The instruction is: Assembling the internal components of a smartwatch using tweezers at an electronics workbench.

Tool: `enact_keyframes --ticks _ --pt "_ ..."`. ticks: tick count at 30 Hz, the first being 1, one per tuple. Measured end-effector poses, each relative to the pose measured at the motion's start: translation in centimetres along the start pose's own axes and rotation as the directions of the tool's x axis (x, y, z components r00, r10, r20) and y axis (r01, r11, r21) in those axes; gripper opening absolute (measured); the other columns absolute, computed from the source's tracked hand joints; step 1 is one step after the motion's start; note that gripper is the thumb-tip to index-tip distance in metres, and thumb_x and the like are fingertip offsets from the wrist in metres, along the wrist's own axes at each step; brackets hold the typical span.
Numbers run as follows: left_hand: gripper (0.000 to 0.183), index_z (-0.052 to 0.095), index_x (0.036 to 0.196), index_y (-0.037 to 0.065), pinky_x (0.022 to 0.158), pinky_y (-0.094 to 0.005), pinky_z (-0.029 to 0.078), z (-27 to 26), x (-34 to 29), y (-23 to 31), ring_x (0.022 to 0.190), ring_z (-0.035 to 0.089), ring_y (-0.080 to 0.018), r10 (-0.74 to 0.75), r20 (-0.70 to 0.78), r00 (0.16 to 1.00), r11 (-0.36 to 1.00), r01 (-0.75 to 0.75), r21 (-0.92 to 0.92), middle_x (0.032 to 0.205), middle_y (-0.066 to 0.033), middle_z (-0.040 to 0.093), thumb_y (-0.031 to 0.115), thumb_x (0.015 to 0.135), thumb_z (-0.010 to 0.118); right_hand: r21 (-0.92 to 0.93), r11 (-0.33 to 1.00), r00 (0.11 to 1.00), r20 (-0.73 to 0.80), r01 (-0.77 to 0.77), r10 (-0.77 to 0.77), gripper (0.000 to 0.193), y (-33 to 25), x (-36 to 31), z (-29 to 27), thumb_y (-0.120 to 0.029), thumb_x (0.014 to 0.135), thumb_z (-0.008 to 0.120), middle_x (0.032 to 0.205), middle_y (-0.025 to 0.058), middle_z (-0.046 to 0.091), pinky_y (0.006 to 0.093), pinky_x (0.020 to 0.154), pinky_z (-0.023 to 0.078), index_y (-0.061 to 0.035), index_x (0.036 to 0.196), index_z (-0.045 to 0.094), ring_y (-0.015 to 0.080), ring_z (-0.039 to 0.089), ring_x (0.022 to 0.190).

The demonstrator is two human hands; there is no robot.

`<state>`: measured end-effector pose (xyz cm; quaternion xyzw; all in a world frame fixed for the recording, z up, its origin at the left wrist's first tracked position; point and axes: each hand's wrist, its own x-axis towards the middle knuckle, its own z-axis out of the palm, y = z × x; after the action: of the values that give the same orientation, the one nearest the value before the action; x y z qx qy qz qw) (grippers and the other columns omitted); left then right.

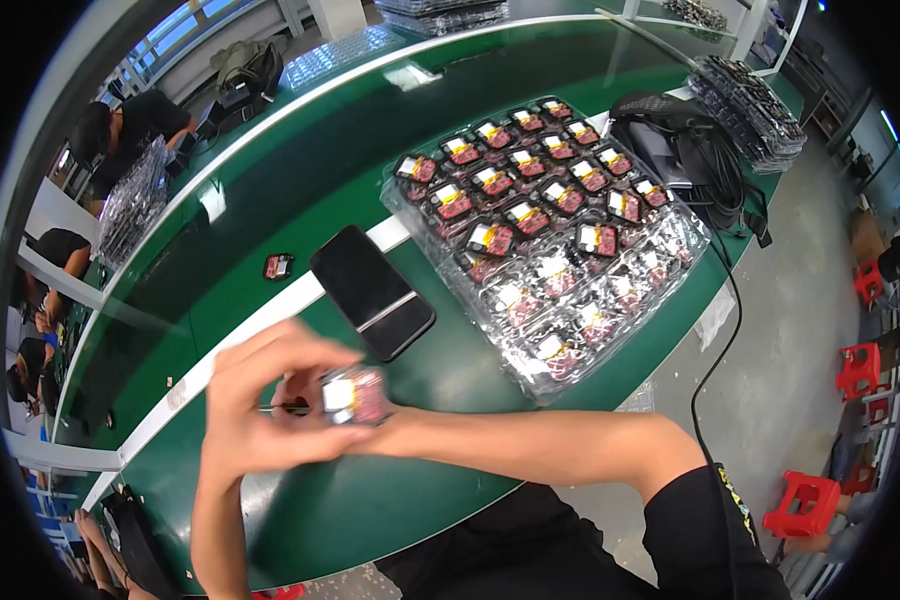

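My left hand (255, 405) comes up from the lower left, its thumb and fingers closed round a small black electronic module (355, 396) with a white label and a reddish face. The module is blurred. My right forearm crosses from the right, and my right hand (292, 392) is behind the module and the left hand. Its fingers are mostly hidden, so their grip cannot be read. A black smartphone (355, 280) lies just beyond the hands. To the right, a clear plastic tray (438, 268) bears rows of similar modules (528, 215).
Beyond a white rail (285, 300), one loose module (278, 266) lies on a green surface. A black bag with cables (695, 150) and stacked clear trays (750, 110) stand at the far right. A black cable hangs down the right side. Other people sit at the left; red stools (802, 503) stand right.
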<state>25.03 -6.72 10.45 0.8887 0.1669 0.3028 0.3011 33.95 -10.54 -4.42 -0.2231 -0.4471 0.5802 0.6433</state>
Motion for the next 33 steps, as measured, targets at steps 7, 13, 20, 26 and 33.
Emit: enact_keyframes --ticks 7,13,20,26,33 --pt "0.05 0.08 0.125 0.006 0.101 -0.0445 0.054 7.1 12.5 -1.1 0.11 0.066 -0.0296 0.249 0.304 0.92 0.964 -0.265 0.012 0.12 -0.0095 0.071 0.03 0.084 0.095 -0.528 0.841 0.987 0.158 0.117 -0.038 0.015 -1.7 0.7 1.9 -0.011 0.094 0.073 0.101 0.0162 0.076 0.0473 0.088 0.056 -0.0003 0.105 0.072 0.0305 0.073 0.1" --pt "0.052 0.077 0.138 0.009 0.11 -0.0439 0.05 6.5 13.7 -2.8 0.123 0.064 -0.0317 0.244 0.27 0.932 0.968 -0.249 -0.013 0.131 -0.0093 0.071 0.02 0.088 0.091 -0.544 0.839 0.981 0.149 -0.02 0.121 0.022 -3.3 0.8 2.2 -0.014 0.09 0.073 0.106 0.0265 0.077 0.0539 0.091 0.058 0.004 0.103 0.076 0.0476 0.074 0.104" --pt "0.029 0.077 0.117 0.005 0.088 -0.0394 0.056 -5.6 9.0 -12.7 0.102 0.068 -0.0262 -0.23 0.079 0.97 0.863 0.166 0.478 0.117 -0.0109 0.071 0.007 0.088 0.077 -0.665 0.747 0.969 0.19 0.007 0.16 0.021 -4.7 0.6 2.1 -0.017 0.087 0.074 0.094 0.0209 0.08 0.0497 0.085 0.062 0.0006 0.092 0.085 0.0423 0.077 0.088" --pt "0.051 0.076 0.132 0.008 0.096 -0.0424 0.057 -6.4 3.6 -15.1 0.109 0.069 -0.0281 -0.451 0.203 0.869 0.859 0.36 0.365 0.128 -0.0108 0.068 0.011 0.082 0.086 -0.7 0.714 0.964 0.2 0.016 0.174 0.02 -4.3 1.0 1.8 -0.017 0.087 0.075 0.09 0.0174 0.08 0.0476 0.081 0.062 -0.0011 0.092 0.085 0.0395 0.076 0.083" --pt "0.041 0.07 0.134 0.004 0.093 -0.0432 0.057 -6.3 0.7 -15.1 0.1 0.07 -0.0297 -0.388 0.064 0.919 0.834 0.321 0.448 0.12 -0.0137 0.069 0.01 0.095 0.081 -0.687 0.72 0.968 0.234 0.1 0.089 0.017 -3.8 0.8 2.5 -0.015 0.088 0.079 0.079 0.0116 0.078 0.0373 0.064 0.057 -0.0042 0.098 0.088 0.0263 0.074 0.066"
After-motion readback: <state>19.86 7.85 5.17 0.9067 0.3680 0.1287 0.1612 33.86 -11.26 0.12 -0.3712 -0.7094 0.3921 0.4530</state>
